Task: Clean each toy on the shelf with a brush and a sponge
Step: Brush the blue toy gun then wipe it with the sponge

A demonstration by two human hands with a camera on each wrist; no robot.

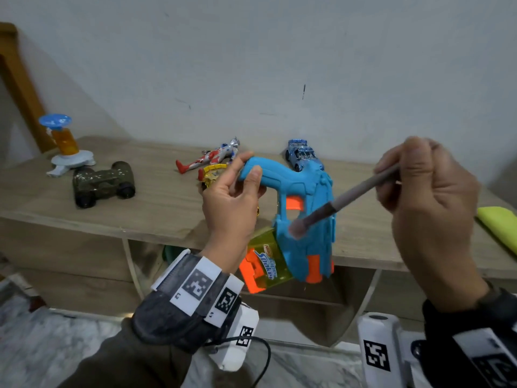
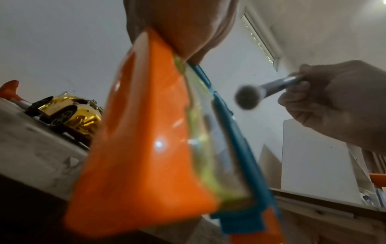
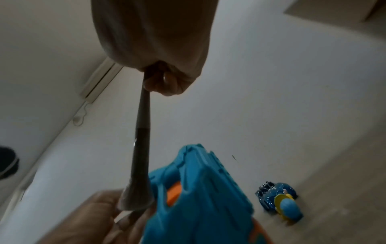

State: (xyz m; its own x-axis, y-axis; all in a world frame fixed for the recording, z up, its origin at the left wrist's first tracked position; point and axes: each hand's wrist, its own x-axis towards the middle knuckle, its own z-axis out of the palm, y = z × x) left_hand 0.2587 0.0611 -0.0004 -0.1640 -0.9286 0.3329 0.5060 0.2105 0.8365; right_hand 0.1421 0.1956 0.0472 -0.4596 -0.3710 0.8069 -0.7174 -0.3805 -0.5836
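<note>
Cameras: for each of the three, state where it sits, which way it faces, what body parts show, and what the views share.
Head: on the person's head, looking forward and down at the shelf; left hand and right hand show.
Left wrist: looks up along the left hand at the water gun; the right hand shows too.
Right wrist: looks along the right hand down the brush; left-hand fingers show.
Shared: water gun and brush.

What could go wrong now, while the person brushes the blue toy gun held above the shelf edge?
1. The left hand holds the toy gun only by its handle, out past the shelf edge; a slip would likely send it to the floor.
2. The brush in the right hand may push the gun sideways.
3. The gold car stands close behind the left hand and could be knocked.
</note>
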